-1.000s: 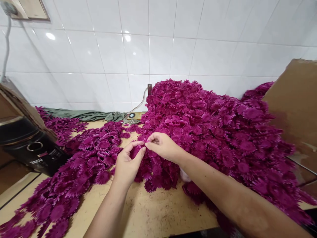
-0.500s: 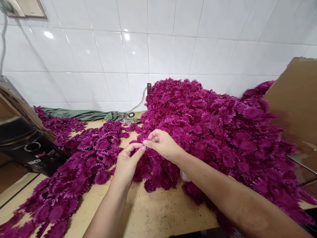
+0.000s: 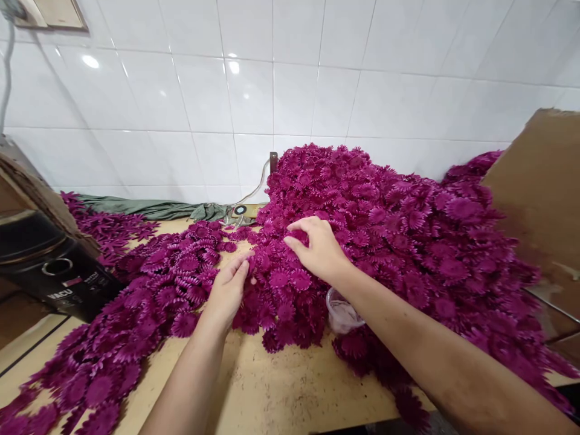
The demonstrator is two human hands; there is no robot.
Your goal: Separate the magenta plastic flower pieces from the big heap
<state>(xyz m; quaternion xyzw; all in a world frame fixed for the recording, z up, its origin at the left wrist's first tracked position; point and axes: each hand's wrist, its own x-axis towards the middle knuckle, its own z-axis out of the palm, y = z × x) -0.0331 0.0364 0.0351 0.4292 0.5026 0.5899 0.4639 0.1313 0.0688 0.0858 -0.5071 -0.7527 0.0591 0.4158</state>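
Observation:
Magenta flower-shaped petal pieces [image 3: 385, 211] are heaped high against the wall. My left hand [image 3: 230, 289], at the heap's left edge, pinches a small magenta flower piece [image 3: 251, 261] between thumb and fingers; most of it is hidden. Over the front slope of the heap hangs my right hand [image 3: 315, 246], thumb and fingers apart, with nothing visible between them. Below my right wrist stands a small clear plastic tub [image 3: 342, 314], whitish inside, partly covered by the forearm.
A row of flower pieces [image 3: 145, 302] spreads down the left. A black canister [image 3: 58, 266] stands beside cardboard at far left, a cardboard box [image 3: 534, 199] at right. Green cloth [image 3: 136, 206] and a cable lie along the tiled wall. Bare wooden tabletop [image 3: 272, 386] shows in front.
My hands have parted. The right one has moved right and up over the heap and opened; the left has drawn slightly left, still pinching. The clear tub now shows.

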